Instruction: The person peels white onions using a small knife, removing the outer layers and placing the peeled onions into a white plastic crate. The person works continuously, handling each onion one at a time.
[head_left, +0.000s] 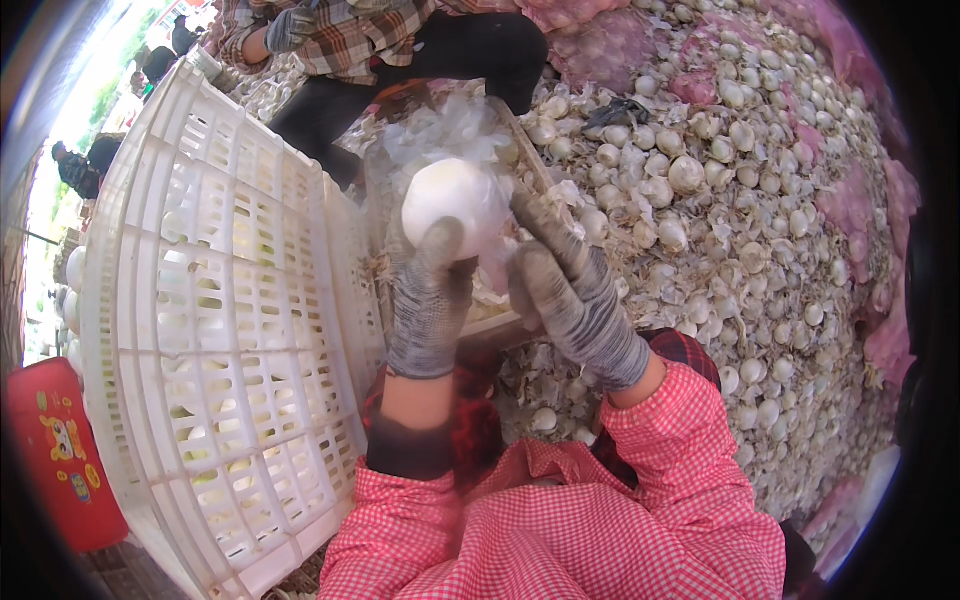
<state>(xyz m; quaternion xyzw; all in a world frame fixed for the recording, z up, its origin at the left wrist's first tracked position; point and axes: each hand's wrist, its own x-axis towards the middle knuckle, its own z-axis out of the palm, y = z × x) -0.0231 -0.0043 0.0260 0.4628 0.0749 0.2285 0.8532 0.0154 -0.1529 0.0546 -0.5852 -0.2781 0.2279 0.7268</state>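
My left hand (431, 307), in a grey knit glove, holds a peeled white onion (454, 206) with the thumb across its near side. A loose piece of thin onion skin (495, 264) hangs at the onion's right side. My right hand (574, 300), gloved alike, is beside that skin with its fingers bent towards the onion. Blur hides whether its fingertips pinch the skin. Below the onion stands a shallow tray (525, 142) with a raised rim, holding translucent onion peels (450, 124).
A tall white slatted plastic crate (247, 300) with pale onions inside stands at left, beside a red plastic stool (64, 457). Unpeeled onions (675, 232) and dry skins cover the ground at right, edged by pink mesh sacks (600, 49). Another person (345, 45) sits opposite.
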